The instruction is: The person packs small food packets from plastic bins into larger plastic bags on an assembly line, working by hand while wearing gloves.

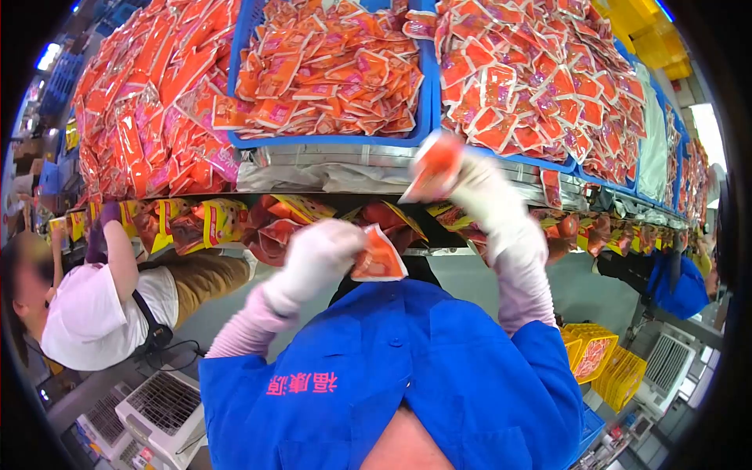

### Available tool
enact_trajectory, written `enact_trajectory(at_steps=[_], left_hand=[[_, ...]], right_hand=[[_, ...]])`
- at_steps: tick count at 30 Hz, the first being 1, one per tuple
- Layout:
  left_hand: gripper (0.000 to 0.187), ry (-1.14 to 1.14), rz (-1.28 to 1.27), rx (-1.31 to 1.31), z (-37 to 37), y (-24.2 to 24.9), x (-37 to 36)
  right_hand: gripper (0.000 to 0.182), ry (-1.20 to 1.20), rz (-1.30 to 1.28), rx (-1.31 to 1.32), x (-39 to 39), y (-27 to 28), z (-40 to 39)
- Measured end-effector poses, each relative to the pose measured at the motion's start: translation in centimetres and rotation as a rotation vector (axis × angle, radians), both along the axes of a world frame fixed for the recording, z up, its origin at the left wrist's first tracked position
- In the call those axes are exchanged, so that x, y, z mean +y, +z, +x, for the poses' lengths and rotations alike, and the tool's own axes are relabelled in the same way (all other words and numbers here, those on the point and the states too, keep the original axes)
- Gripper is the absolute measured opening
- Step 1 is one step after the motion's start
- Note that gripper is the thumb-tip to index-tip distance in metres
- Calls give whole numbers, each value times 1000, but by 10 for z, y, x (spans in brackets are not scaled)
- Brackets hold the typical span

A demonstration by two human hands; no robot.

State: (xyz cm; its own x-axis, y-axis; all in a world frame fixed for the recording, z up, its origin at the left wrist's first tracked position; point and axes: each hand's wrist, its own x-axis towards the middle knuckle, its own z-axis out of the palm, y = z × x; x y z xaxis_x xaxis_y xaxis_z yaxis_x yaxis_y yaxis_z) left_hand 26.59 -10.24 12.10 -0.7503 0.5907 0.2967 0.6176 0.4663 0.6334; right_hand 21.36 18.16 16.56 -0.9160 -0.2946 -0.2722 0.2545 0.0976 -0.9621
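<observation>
My left hand point(325, 252), in a white glove, is closed on a small red-orange sachet point(380, 258) with pale edges, held close to my chest. Farther forward on the right, my right hand point(474, 176), also gloved and blurred by motion, grips another red sachet point(436, 163) at the front of the blue trays. Between and below the hands runs a row of larger red bags with yellow labels, such as the bag point(392, 219) just past my left hand. Behind them stands a blue tray point(429, 94) heaped with the same kind of sachets.
More sachet heaps point(157, 110) lie left and right of the middle tray. A metal ledge point(313, 157) with plastic sheeting runs below the trays. A co-worker point(102, 313) in a white shirt works at the left. Yellow baskets point(619, 376) stand at the lower right.
</observation>
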Motion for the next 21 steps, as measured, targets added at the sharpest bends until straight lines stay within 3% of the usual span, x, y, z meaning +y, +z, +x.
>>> enact_trajectory(at_steps=[1,2,3,4,5,6,7,8,9,10,13,16,17,18,19,20,21], left_hand=[[20,5,-153,49,12,-24,5],[19,10,-308,95,23,-45,7],[24,52,-701,32,28,-55,7],[25,39,-585,-1,28,-52,0],[23,32,-507,72,29,-46,-8],[20,-3,-506,143,31,-50,-18],[17,-36,-504,215,33,-54,-28],[14,-103,-585,290,34,-66,-37],[6,-103,-586,151,32,-68,-40],[6,-108,-592,175,30,-69,-42],[6,-102,-544,169,20,-64,-38],[7,-84,-375,-62,-12,-18,-35],[10,-5,-303,29,-32,1,-27],[14,85,-232,113,-57,13,-18],[14,185,-235,228,-88,9,-12],[15,295,-248,346,-126,1,-8],[16,405,-272,425,-166,-16,-3]], right_hand=[[27,224,156,151,-21,-16,15],[22,484,486,120,-49,-13,21],[22,634,662,245,-70,-35,26],[28,787,968,218,-91,-69,28],[25,851,1072,286,-103,-94,33],[23,1009,1099,164,-121,-88,29],[24,926,1079,2,-142,-103,30],[23,1026,1114,37,-156,-154,29],[23,1126,1143,78,-169,-203,28],[22,1223,1167,123,-182,-251,26],[22,1122,1038,146,-193,-227,8],[22,978,838,105,-165,-171,6],[24,834,718,133,-131,-84,0],[28,697,681,175,-99,-49,-9],[28,529,813,144,-64,-12,-20],[28,158,859,452,-18,-28,-28],[26,-72,1055,335,17,-27,-49]])
